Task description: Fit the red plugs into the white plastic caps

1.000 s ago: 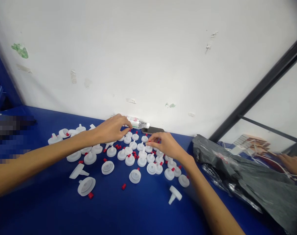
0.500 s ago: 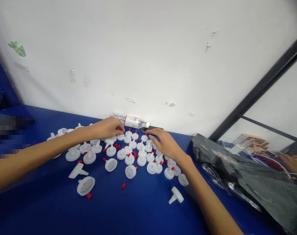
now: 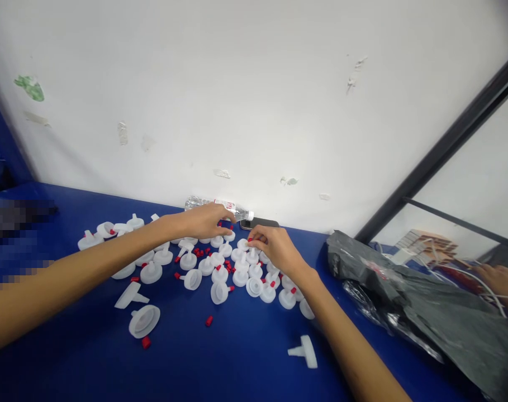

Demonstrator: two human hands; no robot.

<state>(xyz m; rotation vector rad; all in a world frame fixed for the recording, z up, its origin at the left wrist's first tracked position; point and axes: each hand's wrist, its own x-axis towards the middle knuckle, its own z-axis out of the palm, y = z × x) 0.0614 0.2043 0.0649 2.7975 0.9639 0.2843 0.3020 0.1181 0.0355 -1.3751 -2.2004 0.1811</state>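
Two hands placed among white spouted lids

Many white spouted lids [image 3: 151, 272] are spread across the blue table [image 3: 245, 357], with loose red caps [image 3: 209, 321] scattered among them. Red-tipped lids are reached by the left hand [image 3: 209, 221] and the right hand [image 3: 273, 245]; whether either's fingertips are closed on one cannot be told. A clear bottle [image 3: 241, 214] is laid beside a dark phone [image 3: 264, 223].

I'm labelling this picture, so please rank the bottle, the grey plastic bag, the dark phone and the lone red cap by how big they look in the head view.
1. Grey plastic bag, clearly largest
2. Bottle, partly behind a hand
3. Dark phone
4. Lone red cap
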